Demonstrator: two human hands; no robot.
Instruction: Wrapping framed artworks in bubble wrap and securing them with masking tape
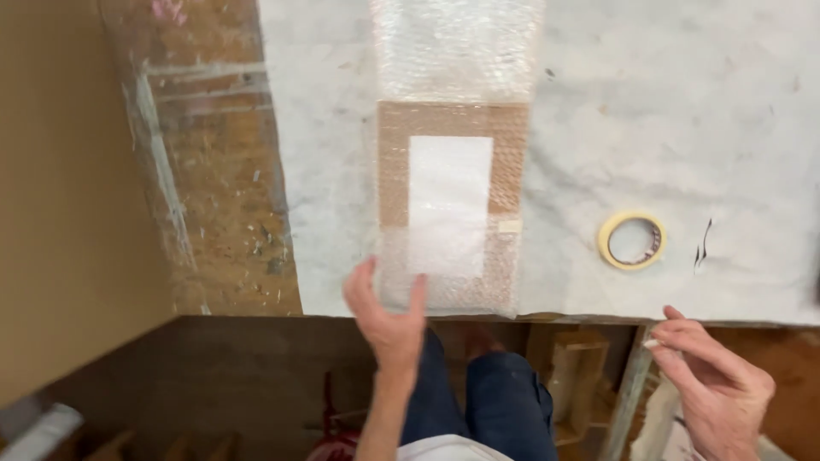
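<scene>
1. Head view, the work: a flat brown cardboard rectangle with a white panel on its face (450,201) lies on a pale grey padded cloth covering the bench (683,128), wrapped in a long strip of clear bubble wrap (457,51) that runs on past it toward 12 o'clock.
2. Head view, left hand: the left hand (389,320) sits at the parcel's 6 o'clock edge, fingers spread, thumb and fingertips resting on the near end of the wrap at the bench edge.
3. Head view, right hand: the right hand (713,384) hangs off the bench at 4 o'clock from the parcel, fingers drawn together as if pinching something small and pale; what it is I cannot tell.
4. Head view, nearby: a roll of cream masking tape (632,241) lies flat at 3 o'clock from the parcel, well apart from both hands.
5. Progress, as a judgement: the card looks already covered and one small pale tape tab (510,226) holds the wrap on its right side; the near flap appears unsealed and the far surplus untrimmed.
</scene>
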